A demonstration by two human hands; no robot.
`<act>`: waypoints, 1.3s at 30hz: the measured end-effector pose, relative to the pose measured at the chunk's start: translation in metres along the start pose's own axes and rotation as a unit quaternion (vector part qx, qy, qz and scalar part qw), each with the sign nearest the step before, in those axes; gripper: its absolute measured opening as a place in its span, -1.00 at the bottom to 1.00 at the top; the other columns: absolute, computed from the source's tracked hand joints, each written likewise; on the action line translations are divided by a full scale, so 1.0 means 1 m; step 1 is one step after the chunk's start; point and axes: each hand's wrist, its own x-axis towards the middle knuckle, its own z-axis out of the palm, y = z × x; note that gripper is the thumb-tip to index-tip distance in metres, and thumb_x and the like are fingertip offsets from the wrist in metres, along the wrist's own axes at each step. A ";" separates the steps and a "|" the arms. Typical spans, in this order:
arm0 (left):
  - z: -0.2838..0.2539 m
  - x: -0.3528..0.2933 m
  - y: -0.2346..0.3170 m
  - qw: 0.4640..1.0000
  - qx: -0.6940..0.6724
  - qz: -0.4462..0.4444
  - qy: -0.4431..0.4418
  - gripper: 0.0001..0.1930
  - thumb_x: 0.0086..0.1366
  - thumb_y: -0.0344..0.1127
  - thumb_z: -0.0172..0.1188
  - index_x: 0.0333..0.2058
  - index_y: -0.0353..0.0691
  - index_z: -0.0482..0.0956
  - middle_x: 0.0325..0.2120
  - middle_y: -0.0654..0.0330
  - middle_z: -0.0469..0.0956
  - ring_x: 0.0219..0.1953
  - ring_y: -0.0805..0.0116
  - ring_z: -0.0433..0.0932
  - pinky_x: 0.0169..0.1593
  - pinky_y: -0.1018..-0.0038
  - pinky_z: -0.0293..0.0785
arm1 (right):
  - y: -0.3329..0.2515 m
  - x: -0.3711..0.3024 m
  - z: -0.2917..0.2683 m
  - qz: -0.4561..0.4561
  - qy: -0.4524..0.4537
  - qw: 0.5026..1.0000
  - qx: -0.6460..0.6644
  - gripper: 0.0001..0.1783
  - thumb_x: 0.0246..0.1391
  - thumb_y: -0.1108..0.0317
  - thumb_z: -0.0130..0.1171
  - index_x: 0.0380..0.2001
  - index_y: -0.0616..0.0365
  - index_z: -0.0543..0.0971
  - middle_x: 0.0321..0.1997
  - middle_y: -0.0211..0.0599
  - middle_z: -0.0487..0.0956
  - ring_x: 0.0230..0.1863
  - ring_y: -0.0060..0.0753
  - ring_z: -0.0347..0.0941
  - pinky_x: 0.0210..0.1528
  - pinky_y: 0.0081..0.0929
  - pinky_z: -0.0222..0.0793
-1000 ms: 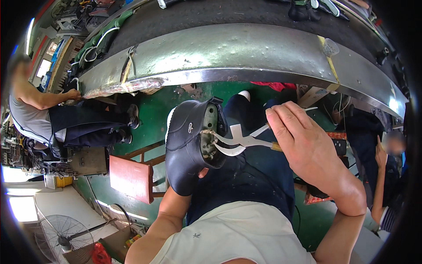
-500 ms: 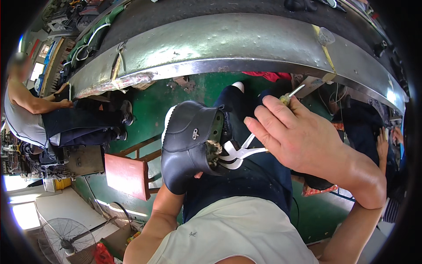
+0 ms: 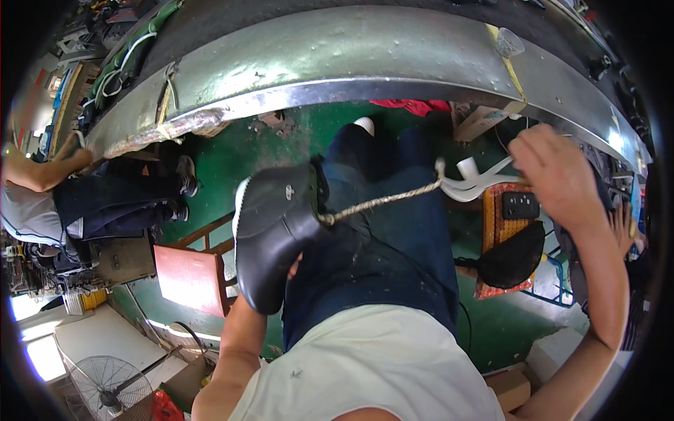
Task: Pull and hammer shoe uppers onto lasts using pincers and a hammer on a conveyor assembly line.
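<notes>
A black leather shoe [image 3: 270, 235] with a white sole edge and a small metal ornament is tipped on its side above my lap. Beneath it, my left hand [image 3: 295, 266] grips the shoe; most of that hand is hidden, with only a bit of finger showing. Out of the shoe opening runs a twisted pale rope [image 3: 386, 201], stretched taut to the right. Its far end meets the jaws of white pincers [image 3: 467, 188]. Blurred by motion, my right hand [image 3: 551, 168] is closed around the pincers' handles, well to the right of the shoe.
A metal-edged workbench [image 3: 302, 67] curves across the front. To the left stand a reddish stool [image 3: 188, 278] and a person [image 3: 42, 175] at work; a wire fan [image 3: 110, 396] is at lower left. On the right, a phone [image 3: 520, 205] lies on a woven seat, near another person's hand [image 3: 620, 228].
My right hand has swung right and away with the pincers, drawing the rope out of the shoe. The shoe has shifted slightly left. The metal-tipped tool in my right hand no longer shows.
</notes>
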 end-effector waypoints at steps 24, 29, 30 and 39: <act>0.137 0.074 -0.110 0.969 -0.101 -0.130 -0.183 -0.05 0.14 -0.42 0.17 0.47 -0.40 -0.09 0.37 -0.23 0.21 0.42 0.08 0.23 0.44 0.41 0.10 | -0.176 -0.085 0.113 0.199 -0.205 0.813 0.508 -0.48 0.17 0.39 0.20 0.17 0.37 0.44 -0.05 0.07 0.56 -0.06 0.07 0.56 0.05 -0.21 0.49; 0.140 0.046 -0.087 0.976 -0.011 -0.114 -0.184 0.15 0.15 -0.21 0.40 0.48 -0.42 -0.27 0.46 -0.28 -0.03 0.50 -0.05 0.03 0.50 0.37 -0.04 | -0.174 -0.071 0.127 0.078 -0.077 0.937 0.332 -0.38 0.07 0.45 0.20 0.23 0.39 0.39 0.06 0.12 0.50 0.11 0.07 0.48 0.09 -0.16 0.50; 0.141 0.044 -0.091 0.978 -0.004 -0.118 -0.174 0.15 0.15 -0.21 0.40 0.47 -0.43 -0.26 0.45 -0.28 -0.02 0.50 -0.05 0.03 0.50 0.37 -0.05 | -0.174 -0.066 0.126 0.074 -0.077 0.938 0.331 -0.38 0.07 0.45 0.20 0.23 0.39 0.39 0.06 0.12 0.50 0.11 0.07 0.48 0.09 -0.16 0.50; 0.145 0.050 -0.107 0.978 -0.036 -0.092 -0.186 0.20 0.17 -0.17 0.40 0.45 -0.48 -0.38 0.48 -0.29 -0.19 0.54 -0.05 -0.14 0.53 0.38 -0.16 | -0.182 -0.056 0.137 0.049 -0.222 0.826 0.516 -0.54 0.11 0.38 0.23 0.09 0.29 0.50 -0.16 0.10 0.58 -0.10 0.20 0.54 0.00 -0.11 0.47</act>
